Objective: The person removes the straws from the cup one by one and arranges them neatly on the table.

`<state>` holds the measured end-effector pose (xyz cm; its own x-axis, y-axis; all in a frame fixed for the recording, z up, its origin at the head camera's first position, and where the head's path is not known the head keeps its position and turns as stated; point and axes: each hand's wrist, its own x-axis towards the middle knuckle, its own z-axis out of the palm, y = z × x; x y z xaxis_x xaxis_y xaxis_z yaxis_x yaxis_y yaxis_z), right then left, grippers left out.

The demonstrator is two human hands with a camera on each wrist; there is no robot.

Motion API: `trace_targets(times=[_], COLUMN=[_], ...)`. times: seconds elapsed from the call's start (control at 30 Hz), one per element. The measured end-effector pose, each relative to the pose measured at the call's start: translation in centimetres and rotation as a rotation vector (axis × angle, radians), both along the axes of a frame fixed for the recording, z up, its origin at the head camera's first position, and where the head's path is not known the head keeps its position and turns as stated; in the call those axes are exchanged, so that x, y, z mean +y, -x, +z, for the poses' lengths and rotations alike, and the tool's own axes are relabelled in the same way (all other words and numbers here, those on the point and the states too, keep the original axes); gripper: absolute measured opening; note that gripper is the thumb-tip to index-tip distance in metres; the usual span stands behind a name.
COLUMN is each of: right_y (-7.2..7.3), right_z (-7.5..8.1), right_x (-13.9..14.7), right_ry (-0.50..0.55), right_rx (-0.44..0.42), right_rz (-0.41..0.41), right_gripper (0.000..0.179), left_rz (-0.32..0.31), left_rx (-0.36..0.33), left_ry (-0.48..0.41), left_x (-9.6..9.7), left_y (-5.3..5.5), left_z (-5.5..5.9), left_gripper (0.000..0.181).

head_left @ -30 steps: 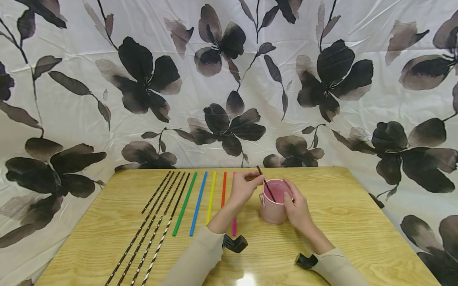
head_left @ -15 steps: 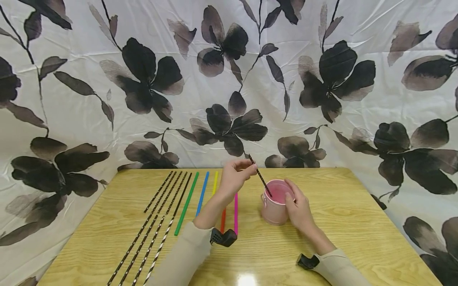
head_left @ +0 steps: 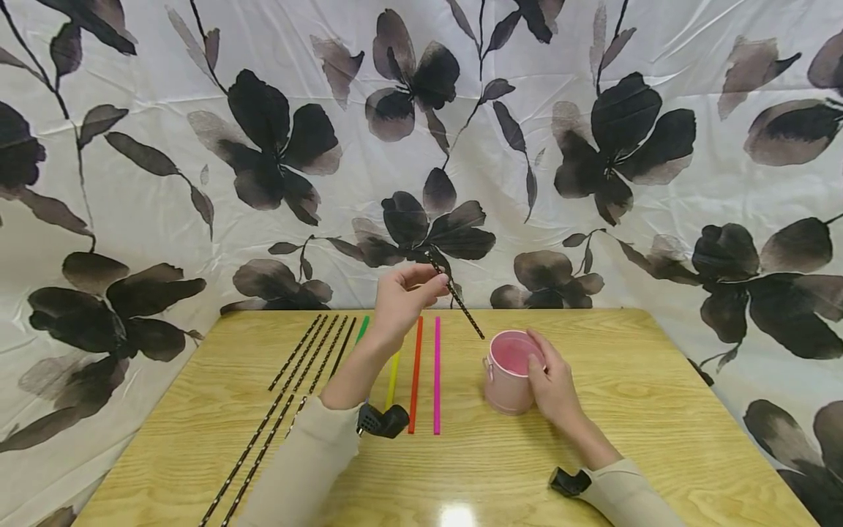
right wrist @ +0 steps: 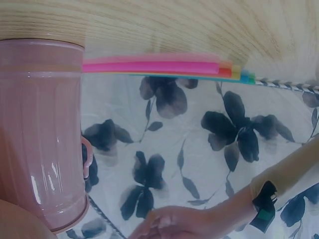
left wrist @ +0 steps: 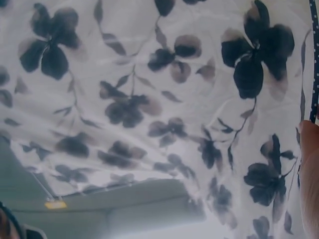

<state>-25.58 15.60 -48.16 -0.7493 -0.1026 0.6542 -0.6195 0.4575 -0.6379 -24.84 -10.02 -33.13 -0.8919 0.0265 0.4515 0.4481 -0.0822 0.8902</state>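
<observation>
My left hand point(head_left: 400, 307) pinches a black straw with small white dots point(head_left: 469, 315) between thumb and fingertips. The straw slants down to the right, its lower end just above and left of the pink bucket point(head_left: 508, 391). Around the bucket's right side my right hand point(head_left: 555, 380) grips, thumb near the rim, and the bucket stands upright on the table. In the left wrist view only a strip of the dotted straw point(left wrist: 316, 59) and part of the thumb show at the right edge. The bucket's ribbed wall point(right wrist: 42, 124) fills the left of the right wrist view.
On the wooden table point(head_left: 626, 410) left of the bucket lie a pink straw point(head_left: 437, 377), a red straw point(head_left: 416, 380), a yellow straw point(head_left: 392, 380) and a green straw point(head_left: 363, 328). Several black patterned straws point(head_left: 253, 435) lie farther left. A floral cloth point(head_left: 500, 146) hangs behind.
My left hand has moved up and left, drawing the dotted straw out of the bucket, where its lower end was. My right hand stays on the bucket.
</observation>
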Motion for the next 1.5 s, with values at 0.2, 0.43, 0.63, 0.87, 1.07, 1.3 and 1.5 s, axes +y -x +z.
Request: trace_targets(times=[0.2, 0.43, 0.63, 0.87, 1.07, 1.3, 1.5], right_y=[-0.1, 0.0, 0.1, 0.0, 0.1, -0.5, -2.3], right_z=[0.3, 0.2, 0.2, 0.2, 0.1, 0.8, 2.7], right_x=[-0.1, -0.1, -0.1, 0.0, 0.1, -0.3, -1.3], right_ry=[-0.002, -0.012, -0.01, -0.012, -0.011, -0.009, 0.004], right_rx=[0.003, 0.0, -0.005, -0.001, 0.002, 0.007, 0.006], right_rz=[0.0, -0.003, 0.0, -0.009, -0.009, 0.0, 0.0], right_gripper=[0.041, 0.04, 0.04, 0.04, 0.04, 0.04, 0.039], left_rz=[0.002, 0.04, 0.088, 0.107, 0.128, 0.178, 0.22], left_rx=[0.054, 0.09, 0.082, 0.07, 0.071, 0.025, -0.022], left_ry=[-0.004, 0.007, 0.057, 0.062, 0.082, 0.166, 0.292], left_x=[-2.0, -4.8, -7.0, -9.2, -11.0, -13.5, -15.9], left_y=[-0.9, -1.8, -2.4, -3.3, -3.8, -4.2, -4.6], left_z=[1.9, 3.3, 3.9, 4.1, 3.7, 2.8, 1.2], left_gripper=[0.026, 0.029, 0.038, 0.035, 0.03, 0.032, 0.038])
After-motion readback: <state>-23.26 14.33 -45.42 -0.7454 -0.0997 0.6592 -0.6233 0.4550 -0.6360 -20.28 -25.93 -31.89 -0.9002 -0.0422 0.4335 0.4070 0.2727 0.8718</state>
